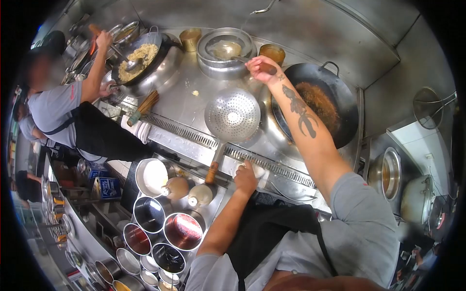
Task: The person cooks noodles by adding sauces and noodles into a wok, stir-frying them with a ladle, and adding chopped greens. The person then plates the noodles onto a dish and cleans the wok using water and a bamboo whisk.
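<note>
My right hand [262, 69] is closed round the wooden handle of a ladle [228, 50]. The ladle's bowl is over or in the water of a round metal pot [218, 65] at the back of the stove. Near the front edge, my left hand [246, 177] rests with curled fingers on a folded white cloth [260, 175], which it appears to grip. Between my arms a perforated strainer [232, 114] lies on the steel top, its wooden handle pointing towards me. Under my right forearm sits a dark wok [318, 99] with brown residue inside.
At left a co-worker [73, 102] stirs food in another wok [141, 58]. A bamboo brush [144, 107] lies on the stove edge. Several seasoning pots, including one with red contents [183, 231], and two squeeze bottles [200, 195] stand at lower left. A tap [262, 8] hangs above the water pot.
</note>
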The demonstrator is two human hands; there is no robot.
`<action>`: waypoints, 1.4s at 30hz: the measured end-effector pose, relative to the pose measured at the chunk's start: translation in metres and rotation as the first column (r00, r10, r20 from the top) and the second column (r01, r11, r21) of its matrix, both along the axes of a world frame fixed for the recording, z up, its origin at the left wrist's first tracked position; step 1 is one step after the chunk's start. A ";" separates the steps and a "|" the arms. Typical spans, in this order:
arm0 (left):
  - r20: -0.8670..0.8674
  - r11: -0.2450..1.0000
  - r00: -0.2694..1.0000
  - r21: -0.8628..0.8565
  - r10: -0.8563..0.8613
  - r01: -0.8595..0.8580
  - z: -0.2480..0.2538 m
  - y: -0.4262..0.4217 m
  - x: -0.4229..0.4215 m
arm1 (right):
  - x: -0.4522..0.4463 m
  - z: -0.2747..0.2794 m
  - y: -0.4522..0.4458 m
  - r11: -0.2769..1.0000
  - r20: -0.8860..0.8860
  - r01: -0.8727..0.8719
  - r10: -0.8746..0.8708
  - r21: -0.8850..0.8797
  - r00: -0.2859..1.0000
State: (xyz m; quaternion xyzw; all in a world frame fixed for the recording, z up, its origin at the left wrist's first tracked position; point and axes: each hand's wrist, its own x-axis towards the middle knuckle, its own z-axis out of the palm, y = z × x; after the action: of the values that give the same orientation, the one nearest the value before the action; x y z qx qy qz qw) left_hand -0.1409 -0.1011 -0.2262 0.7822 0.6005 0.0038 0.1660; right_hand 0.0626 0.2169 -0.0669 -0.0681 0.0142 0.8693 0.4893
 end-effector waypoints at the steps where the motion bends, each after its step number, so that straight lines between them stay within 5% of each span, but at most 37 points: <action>1: -0.009 1.000 1.000 -0.005 0.003 -0.003 0.001 0.000 0.000 | 0.004 -0.002 -0.005 0.999 -0.014 0.023 -0.023 0.038 1.000; 7: -0.081 0.990 0.990 -0.092 -0.115 0.107 0.023 0.003 -0.003 | 0.061 0.038 -0.087 0.984 -0.048 0.089 -0.083 0.153 0.995; 10: -0.059 0.999 0.998 -0.039 -0.037 0.035 0.064 0.001 0.013 | 0.091 0.083 -0.163 0.989 0.025 0.078 -0.082 0.128 0.996; 12: 0.164 0.963 0.961 0.190 -0.224 0.192 0.091 0.004 0.038 | 0.116 0.103 -0.214 0.995 0.105 0.062 -0.070 0.077 0.992; 14: 0.393 0.824 0.782 0.505 -0.484 0.257 0.113 0.006 0.083 | 0.141 0.105 -0.260 0.995 0.155 0.072 -0.082 0.073 0.984; 16: 0.403 0.707 0.653 0.641 -0.642 0.300 0.141 0.002 0.137 | 0.164 0.100 -0.294 0.994 0.236 0.099 -0.105 0.037 0.966; 17: 0.398 0.643 0.581 0.702 -0.710 0.306 0.149 -0.002 0.159 | 0.176 0.093 -0.306 0.994 0.259 0.106 -0.105 0.011 0.960; 19: 0.388 0.700 0.599 0.534 -0.701 0.473 0.132 -0.004 0.189 | 0.197 0.083 -0.323 0.995 0.347 0.090 -0.068 -0.049 0.935; 20: 0.379 0.714 0.608 0.438 -0.698 0.546 0.121 -0.005 0.201 | 0.204 0.080 -0.330 0.993 0.490 0.110 -0.074 -0.045 0.869; 22: 0.412 0.719 0.603 0.525 -0.683 0.456 0.110 -0.008 0.213 | 0.210 0.076 -0.341 0.989 0.734 0.144 -0.074 -0.033 0.675; 25: 0.427 0.728 0.605 0.531 -0.672 0.434 0.103 -0.007 0.213 | 0.209 0.076 -0.363 0.976 0.984 0.171 -0.154 0.138 0.085; 26: 0.434 0.733 0.604 0.523 -0.668 0.435 0.102 -0.006 0.212 | 0.210 0.072 -0.369 0.973 0.975 0.126 -0.175 0.192 -0.135; 31: 0.442 0.708 0.580 0.594 -0.684 0.382 0.107 -0.007 0.208 | 0.228 0.077 -0.379 0.860 0.759 0.017 -0.440 0.510 -0.480; 34: 0.561 0.717 0.483 0.655 -0.672 0.239 0.146 -0.024 0.174 | 0.216 0.089 -0.351 0.874 0.647 -0.106 -0.428 0.475 -0.631; 38: 0.704 0.860 0.494 0.431 -0.509 0.272 0.149 -0.029 0.087 | 0.172 0.078 -0.266 0.879 0.765 -0.068 -0.447 0.472 -0.463; 42: 0.728 0.949 0.608 0.250 -0.315 0.192 0.122 -0.032 -0.002 | 0.116 0.062 -0.148 0.923 0.821 -0.019 -0.351 0.384 -0.450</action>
State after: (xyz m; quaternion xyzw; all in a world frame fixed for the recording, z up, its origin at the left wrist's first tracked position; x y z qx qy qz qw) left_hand -0.1431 -0.1336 -0.1040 0.7949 0.3557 0.3519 0.3432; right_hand 0.1785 0.0690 -0.0045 -0.7053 -0.4869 0.3112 0.4107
